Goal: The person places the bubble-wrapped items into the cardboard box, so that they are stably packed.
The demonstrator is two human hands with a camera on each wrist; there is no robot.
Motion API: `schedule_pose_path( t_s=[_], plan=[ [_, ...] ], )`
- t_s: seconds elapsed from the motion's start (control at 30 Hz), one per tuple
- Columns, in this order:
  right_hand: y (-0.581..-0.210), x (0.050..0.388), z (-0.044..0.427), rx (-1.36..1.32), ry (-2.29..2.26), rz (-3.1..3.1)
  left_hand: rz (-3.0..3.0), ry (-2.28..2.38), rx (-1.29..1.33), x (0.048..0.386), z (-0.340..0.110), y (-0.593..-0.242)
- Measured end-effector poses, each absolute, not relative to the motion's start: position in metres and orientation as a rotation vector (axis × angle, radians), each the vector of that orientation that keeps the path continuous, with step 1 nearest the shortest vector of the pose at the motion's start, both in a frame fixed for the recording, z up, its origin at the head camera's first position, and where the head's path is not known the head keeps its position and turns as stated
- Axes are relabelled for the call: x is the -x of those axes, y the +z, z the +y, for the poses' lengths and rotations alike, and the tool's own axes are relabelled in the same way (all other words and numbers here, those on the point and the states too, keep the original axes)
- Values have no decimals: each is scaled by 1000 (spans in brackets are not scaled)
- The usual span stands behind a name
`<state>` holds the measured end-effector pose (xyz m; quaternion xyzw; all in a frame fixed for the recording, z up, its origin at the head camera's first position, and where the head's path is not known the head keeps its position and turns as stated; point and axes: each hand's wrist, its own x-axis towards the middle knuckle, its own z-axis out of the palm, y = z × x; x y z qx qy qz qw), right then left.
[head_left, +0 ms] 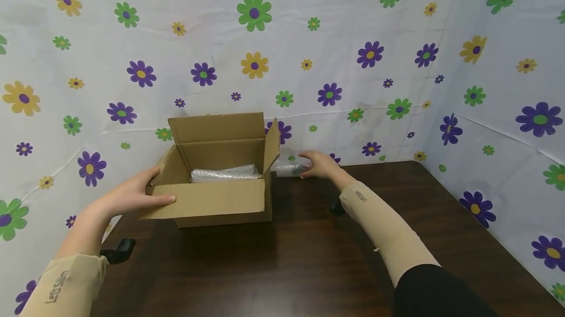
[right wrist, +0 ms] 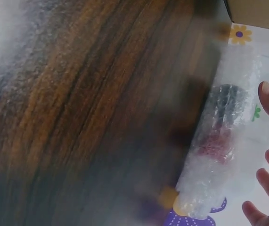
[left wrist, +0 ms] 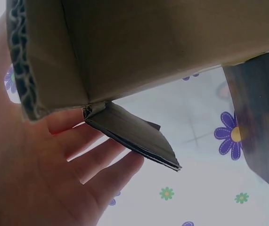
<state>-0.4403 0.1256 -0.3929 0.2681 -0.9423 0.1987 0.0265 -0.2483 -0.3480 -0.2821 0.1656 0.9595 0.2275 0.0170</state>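
Observation:
An open cardboard box (head_left: 222,204) stands on the table, its flaps spread. My left hand (head_left: 132,194) holds the box's left front corner, thumb over the front flap and fingers behind the side flap. In the left wrist view, that hand's fingers (left wrist: 110,186) spread beneath a folded flap (left wrist: 134,134). Inside the box lie bubble-wrapped packages (head_left: 225,173). Right of the box lies another bubble-wrapped package (right wrist: 219,136), with something dark and reddish showing through. My right hand (head_left: 320,165) reaches over it, fingers spread; in the right wrist view they stand apart from the wrap.
The dark wooden table (head_left: 309,263) extends in front and to the right of the box. A flower-printed cloth (head_left: 300,52) hangs close behind the box and along the right side. A dark wrist mount (head_left: 119,251) juts out from the left forearm.

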Motion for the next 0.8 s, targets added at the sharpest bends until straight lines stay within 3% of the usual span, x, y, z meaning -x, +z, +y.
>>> schedule_pose_path(
  t_s=[0.8],
  plan=[
    [-407,454,114,-623,529,-3001,2966,745,-513,248,-348,-285]
  ],
)
